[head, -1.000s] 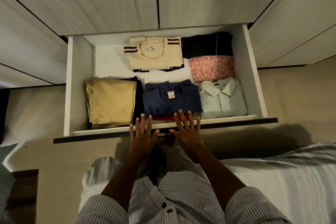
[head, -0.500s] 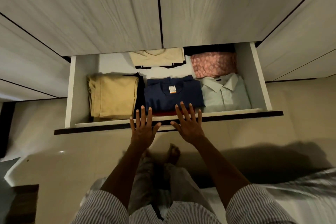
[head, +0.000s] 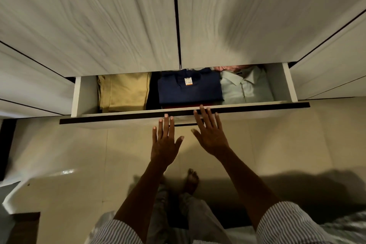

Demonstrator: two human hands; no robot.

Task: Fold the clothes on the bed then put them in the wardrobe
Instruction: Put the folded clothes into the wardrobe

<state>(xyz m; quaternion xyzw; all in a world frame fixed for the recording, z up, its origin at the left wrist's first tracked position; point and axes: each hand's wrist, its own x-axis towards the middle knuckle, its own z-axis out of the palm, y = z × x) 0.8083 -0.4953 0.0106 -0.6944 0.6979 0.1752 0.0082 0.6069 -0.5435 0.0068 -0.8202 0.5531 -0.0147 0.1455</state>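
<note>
Folded clothes (head: 190, 87) lay inside the partly open drawer (head: 184, 112) of the wardrobe (head: 89, 20). Both the left hand (head: 165, 140) and right hand (head: 210, 131) were flat, fingers spread, at its dark front edge. Soft, light cotton stacks; the rigid, smooth board drawer was best pushed at its front centre.

left hand (head: 164, 144): flat, fingers straight; right hand (head: 211, 137): flat, fingers spread; both arms outstretched forward

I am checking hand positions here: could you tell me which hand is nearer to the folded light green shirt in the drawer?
Right. The right hand lies just below the light green shirt, fingertips at the drawer front; the left hand sits further left, below the navy shirt.
</note>
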